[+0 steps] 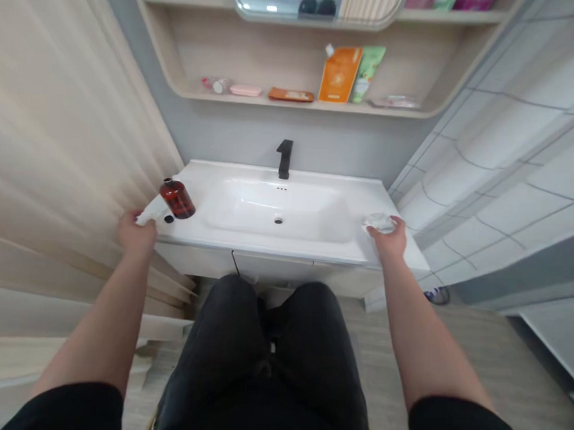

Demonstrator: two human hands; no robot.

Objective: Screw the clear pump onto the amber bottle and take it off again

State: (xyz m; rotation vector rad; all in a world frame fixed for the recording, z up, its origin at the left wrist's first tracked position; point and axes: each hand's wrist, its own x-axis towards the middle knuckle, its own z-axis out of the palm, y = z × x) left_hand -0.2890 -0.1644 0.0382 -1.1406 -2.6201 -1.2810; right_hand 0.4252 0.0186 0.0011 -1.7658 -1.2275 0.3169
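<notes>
At the counter's left end, my left hand [138, 233] has its fingers closed around a slim white object [148, 211] whose kind I cannot make out. Just right of it stands a reddish-brown bottle [177, 198], with a small round black piece [169, 219] by its base. Over at the right end, my right hand [389, 238] grips a small clear, dish-like object [380, 222] on the counter, thumb on the near side and fingers on the far side. Between my hands lies the white sink [316, 210].
A black faucet [285, 159] rises behind the basin. Above it, a wall shelf [257, 53] carries an orange pouch [340, 75], a green tube [368, 73] and several small items, with a mirror [288, 3] higher up. A curtain [65, 120] hangs close on the left; a tiled wall [511, 156] is on the right.
</notes>
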